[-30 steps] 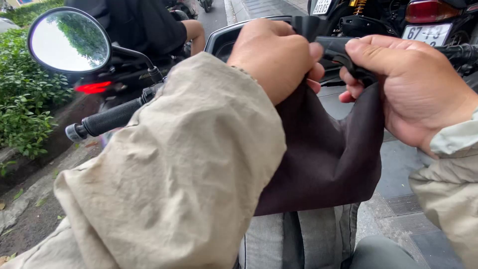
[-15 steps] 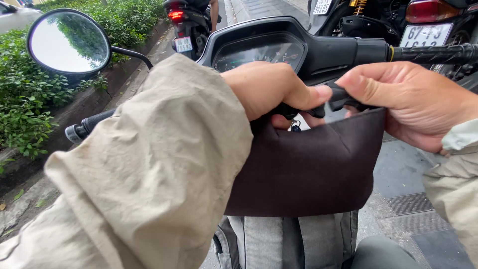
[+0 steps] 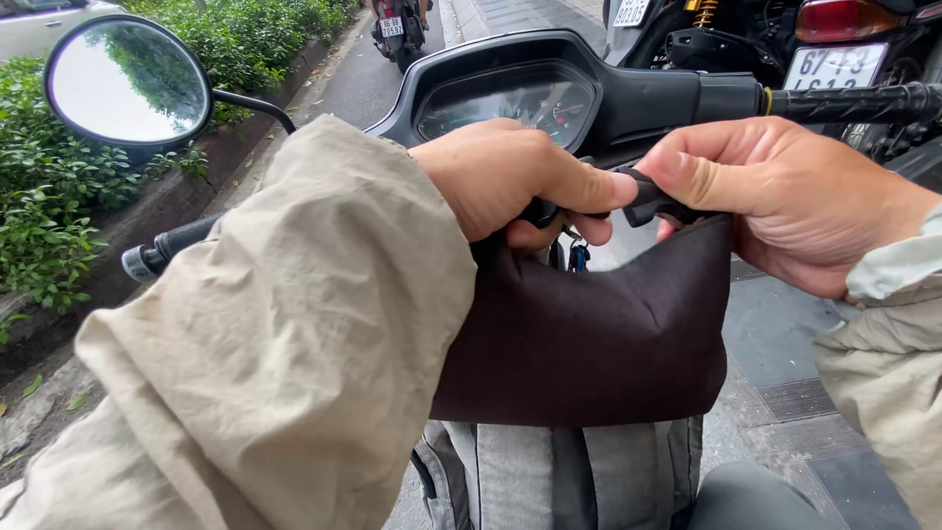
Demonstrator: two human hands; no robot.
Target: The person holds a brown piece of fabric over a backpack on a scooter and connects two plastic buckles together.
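A dark brown fabric bag (image 3: 589, 334) hangs in front of a scooter's dashboard (image 3: 510, 98). My left hand (image 3: 510, 177) grips one half of a black plastic buckle at the bag's top edge. My right hand (image 3: 775, 196) pinches the other half of the buckle (image 3: 643, 201). The two halves meet between my thumbs. Both my arms wear beige sleeves; the left sleeve (image 3: 294, 334) fills the lower left and hides the bag's left side.
A round mirror (image 3: 128, 83) stands at the upper left above the left handlebar grip (image 3: 167, 250). The right grip (image 3: 854, 103) runs to the right edge. Parked scooters stand behind, a hedge (image 3: 49, 216) lines the left, and a grey backpack (image 3: 559, 476) sits below the bag.
Both hands have come down from the handlebar with the bag's top. The dashboard now shows fully. The buckle halves have come together between my thumbs.
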